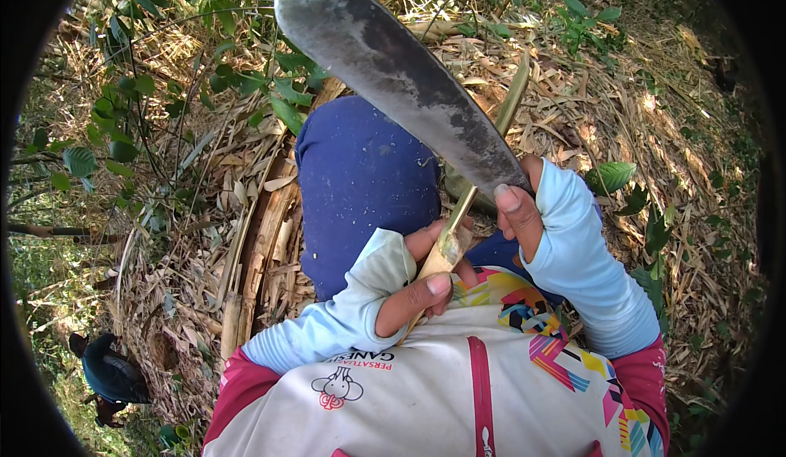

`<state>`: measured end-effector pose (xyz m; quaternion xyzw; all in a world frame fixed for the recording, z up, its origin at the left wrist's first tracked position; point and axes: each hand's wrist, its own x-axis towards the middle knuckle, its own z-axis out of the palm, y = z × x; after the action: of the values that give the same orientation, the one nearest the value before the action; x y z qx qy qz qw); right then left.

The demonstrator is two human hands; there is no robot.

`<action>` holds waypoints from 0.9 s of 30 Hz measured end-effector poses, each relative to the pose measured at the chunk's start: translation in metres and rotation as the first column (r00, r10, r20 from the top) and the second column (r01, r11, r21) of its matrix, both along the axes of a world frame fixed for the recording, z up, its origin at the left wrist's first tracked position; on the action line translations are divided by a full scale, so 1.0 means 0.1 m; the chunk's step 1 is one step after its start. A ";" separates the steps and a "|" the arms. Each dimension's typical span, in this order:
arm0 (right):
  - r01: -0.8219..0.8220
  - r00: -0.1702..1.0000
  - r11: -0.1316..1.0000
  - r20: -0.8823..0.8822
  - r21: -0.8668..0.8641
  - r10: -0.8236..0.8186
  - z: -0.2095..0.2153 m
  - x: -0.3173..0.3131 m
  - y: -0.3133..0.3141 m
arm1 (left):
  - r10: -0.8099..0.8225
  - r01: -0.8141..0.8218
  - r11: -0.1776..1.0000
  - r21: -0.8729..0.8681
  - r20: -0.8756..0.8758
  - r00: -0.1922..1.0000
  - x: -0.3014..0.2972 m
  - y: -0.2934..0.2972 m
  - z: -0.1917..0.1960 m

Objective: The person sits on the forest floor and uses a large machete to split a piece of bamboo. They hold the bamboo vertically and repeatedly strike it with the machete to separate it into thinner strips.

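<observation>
My right hand [524, 211] grips a machete [401, 72], its thumb pressed near the base of the broad, dark-stained blade. The handle is hidden in that hand. The blade slants up and to the left, above my bent knee. My left hand [422, 285] is wrapped round a split bamboo strip [446, 252], close in front of my chest. From that hand the strip runs up and to the right, passing beneath the blade; its far part [514, 97] shows beyond the blade. Pale blue sleeves with open fingers cover both hands and forearms.
Dry leaves and bamboo litter [540, 88] cover the ground. A split bamboo length [266, 236] lies left of my knee [360, 187] in dark blue trousers. Leafy stems [123, 138] stand at the left. Another person [110, 371] in dark clothes is at the far lower left.
</observation>
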<state>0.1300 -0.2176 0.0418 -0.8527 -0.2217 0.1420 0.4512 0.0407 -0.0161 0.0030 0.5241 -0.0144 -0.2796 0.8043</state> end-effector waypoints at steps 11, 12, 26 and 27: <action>-0.025 1.000 0.998 -0.010 0.054 0.026 0.02 0.00 -0.01 | 0.013 -0.013 1.000 -0.005 0.026 1.000 -0.03 -0.01 0.00; -0.031 0.999 0.998 -0.028 0.054 0.033 0.03 0.01 -0.02 | 0.014 -0.014 1.000 -0.003 0.029 0.999 -0.03 -0.01 -0.01; -0.068 0.991 0.996 -0.107 0.062 0.075 -0.01 0.02 -0.05 | 0.023 -0.023 1.000 0.008 0.039 0.999 -0.04 -0.01 -0.04; -0.078 0.992 0.997 -0.094 0.028 0.080 -0.03 0.02 -0.08 | 0.024 -0.024 1.000 0.016 0.034 0.999 -0.04 -0.01 -0.05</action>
<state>0.1323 -0.2255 0.0384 -0.8299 -0.2352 0.1974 0.4659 0.0362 -0.0173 -0.0022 0.5354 -0.0197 -0.2610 0.8030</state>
